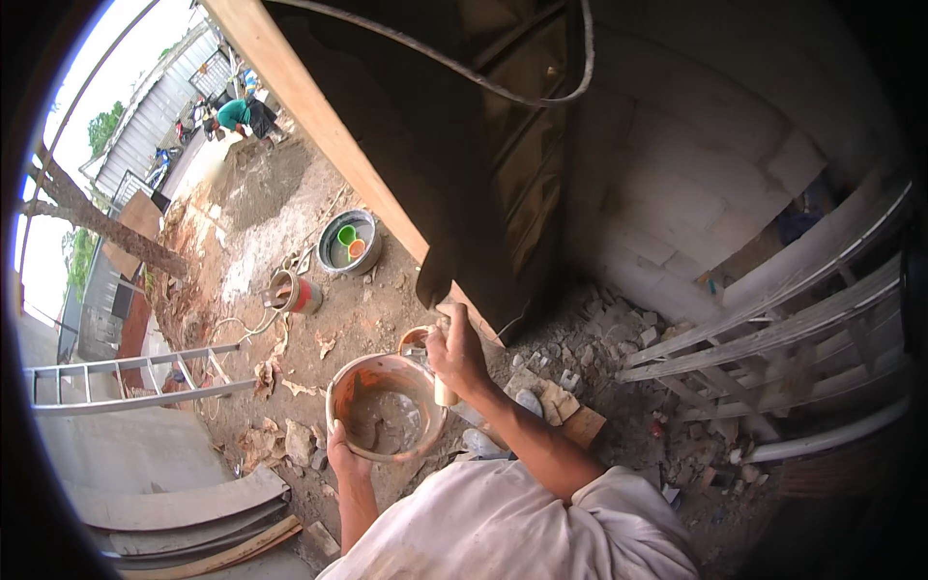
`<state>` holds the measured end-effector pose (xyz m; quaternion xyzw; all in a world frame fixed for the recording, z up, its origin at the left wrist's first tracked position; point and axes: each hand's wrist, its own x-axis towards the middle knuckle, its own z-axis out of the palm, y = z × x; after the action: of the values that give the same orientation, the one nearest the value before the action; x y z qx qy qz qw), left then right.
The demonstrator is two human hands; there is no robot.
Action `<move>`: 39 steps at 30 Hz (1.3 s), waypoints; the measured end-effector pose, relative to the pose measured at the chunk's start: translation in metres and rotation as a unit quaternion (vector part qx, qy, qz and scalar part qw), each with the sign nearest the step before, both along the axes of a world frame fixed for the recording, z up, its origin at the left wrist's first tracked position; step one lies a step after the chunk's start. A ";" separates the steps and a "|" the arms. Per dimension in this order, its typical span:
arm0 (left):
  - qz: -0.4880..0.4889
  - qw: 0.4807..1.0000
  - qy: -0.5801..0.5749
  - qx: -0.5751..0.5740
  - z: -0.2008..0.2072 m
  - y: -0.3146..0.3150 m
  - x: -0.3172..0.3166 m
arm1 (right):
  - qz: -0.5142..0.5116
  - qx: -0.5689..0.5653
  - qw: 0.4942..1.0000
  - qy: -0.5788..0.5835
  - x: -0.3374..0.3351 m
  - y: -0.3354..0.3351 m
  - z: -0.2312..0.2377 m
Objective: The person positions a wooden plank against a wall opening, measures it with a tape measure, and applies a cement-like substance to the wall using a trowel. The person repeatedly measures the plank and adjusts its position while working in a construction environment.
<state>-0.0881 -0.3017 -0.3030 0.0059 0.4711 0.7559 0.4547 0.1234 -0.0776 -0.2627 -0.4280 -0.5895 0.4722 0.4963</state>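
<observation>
My left hand grips the near left rim of an orange-brown bucket, its fingers mostly hidden by the wall. Wet grey mortar lies in the bottom of this bucket. At the bucket's right side, my right hand is closed round a tool whose pale wooden handle sticks out below the fist. The tool's working end cannot be made out. Just beyond the hand, part of a smaller orange container shows.
A black tub with green and orange scoops stands ahead, near a red-and-white bucket. An aluminium ladder juts in from the left. Rubble covers the ground at right, beside pale slatted frames. Far off, a person bends over.
</observation>
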 end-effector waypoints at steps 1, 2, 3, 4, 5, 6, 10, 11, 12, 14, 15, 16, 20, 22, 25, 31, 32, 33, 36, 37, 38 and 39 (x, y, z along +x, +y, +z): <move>0.003 1.000 -0.007 0.006 0.006 0.000 0.001 | -0.009 -0.042 0.999 -0.028 0.009 -0.011 -0.011; 0.008 0.999 0.026 0.016 0.015 0.006 0.009 | -0.014 -0.081 0.995 -0.061 0.022 -0.020 -0.020; 0.019 0.998 0.056 0.018 0.022 0.013 0.015 | 0.014 -0.096 0.991 -0.092 0.039 -0.028 -0.011; 0.024 0.998 0.051 0.011 0.024 0.015 0.017 | 0.045 -0.115 0.985 -0.122 0.057 -0.035 0.011; 0.022 0.999 0.046 0.010 0.020 0.015 0.013 | 0.107 -0.068 0.982 -0.143 0.071 -0.039 0.029; 0.032 0.998 0.060 -0.003 0.028 0.023 0.020 | 0.162 -0.015 0.974 -0.158 0.084 -0.038 0.048; 0.062 0.996 0.042 0.050 0.055 0.034 0.029 | 0.287 -0.007 0.862 -0.418 0.090 -0.029 0.102; 0.059 0.996 0.037 0.059 0.062 0.034 0.031 | 0.305 0.003 0.829 -0.470 0.087 -0.025 0.097; 0.054 0.996 0.032 0.067 0.070 0.034 0.033 | 0.319 0.013 0.792 -0.520 0.083 -0.023 0.093; 0.044 0.996 0.031 0.072 0.076 0.030 0.034 | 0.343 0.139 0.778 -0.508 0.065 -0.027 0.092; 0.040 0.996 0.033 0.073 0.077 0.029 0.035 | 0.361 0.177 0.758 -0.514 0.049 -0.027 0.102; 0.029 0.996 0.038 0.073 0.081 0.029 0.034 | 0.374 0.212 0.741 -0.517 0.034 -0.027 0.106; 0.001 0.996 0.059 0.066 0.115 0.033 0.037 | 0.300 0.391 0.708 -0.506 0.001 -0.026 0.075; -0.010 0.996 0.075 0.049 0.122 0.031 0.036 | 0.285 0.359 0.715 -0.528 -0.006 -0.033 0.070; -0.042 0.994 0.074 0.061 0.129 0.033 0.037 | 0.329 0.255 0.731 -0.541 -0.013 -0.047 0.070; -0.039 0.996 0.066 0.055 0.144 0.045 0.049 | 0.415 0.077 0.796 -0.433 -0.006 -0.058 0.059; -0.038 0.995 0.079 0.041 0.143 0.046 0.049 | 0.427 0.049 0.809 -0.400 -0.003 -0.054 0.050; -0.038 0.995 0.091 0.028 0.140 0.046 0.049 | 0.438 0.022 0.820 -0.367 0.001 -0.050 0.046; -0.030 0.993 0.108 0.019 0.141 0.051 0.046 | 0.479 -0.067 0.825 -0.293 0.024 -0.039 0.053; -0.025 0.994 0.105 0.017 0.139 0.051 0.043 | 0.484 -0.124 0.827 -0.256 0.034 -0.038 0.054; -0.025 0.995 0.100 0.017 0.138 0.053 0.040 | 0.484 -0.182 0.828 -0.218 0.046 -0.036 0.054; -0.028 0.995 0.090 0.016 0.141 0.057 0.041 | 0.478 -0.239 0.826 -0.180 0.059 -0.033 0.055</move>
<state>-0.0472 -0.2450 -0.1622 0.0949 0.4977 0.7465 0.4313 0.1828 -0.1111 -0.2076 -0.2751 -0.6676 0.6914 -0.0244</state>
